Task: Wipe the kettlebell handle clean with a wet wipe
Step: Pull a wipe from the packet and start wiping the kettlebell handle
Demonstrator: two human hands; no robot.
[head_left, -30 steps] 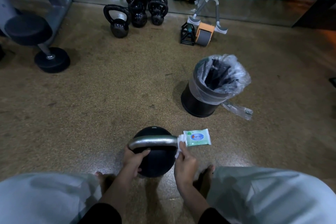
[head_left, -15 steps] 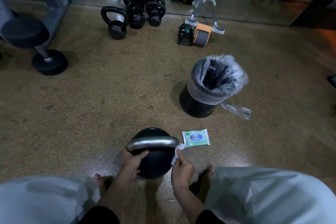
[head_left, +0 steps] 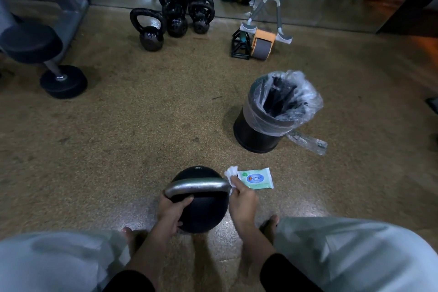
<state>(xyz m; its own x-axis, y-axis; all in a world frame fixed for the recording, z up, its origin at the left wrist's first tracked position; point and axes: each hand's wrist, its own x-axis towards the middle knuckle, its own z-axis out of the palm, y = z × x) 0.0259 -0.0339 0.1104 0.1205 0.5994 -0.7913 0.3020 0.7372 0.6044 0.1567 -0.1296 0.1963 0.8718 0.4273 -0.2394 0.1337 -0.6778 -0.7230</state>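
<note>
A black kettlebell (head_left: 201,213) stands on the floor between my knees, its grey metal handle (head_left: 198,187) running left to right across the top. My left hand (head_left: 171,210) grips the handle's left end, thumb over the bar. My right hand (head_left: 241,201) presses a white wet wipe (head_left: 231,172) against the handle's right end; part of the wipe sticks up above my fingers. A green and white wipe packet (head_left: 257,178) lies flat on the floor just right of the kettlebell.
A black bin with a clear plastic liner (head_left: 272,116) stands ahead to the right. Three black kettlebells (head_left: 173,21) sit by the green curtain, beside an orange ab roller (head_left: 260,42). A dumbbell (head_left: 62,80) and a machine frame are at far left.
My right hand with the wipe has slid back up the right end of the handle after dipping lower half a second ago. The left hand keeps its grip.
</note>
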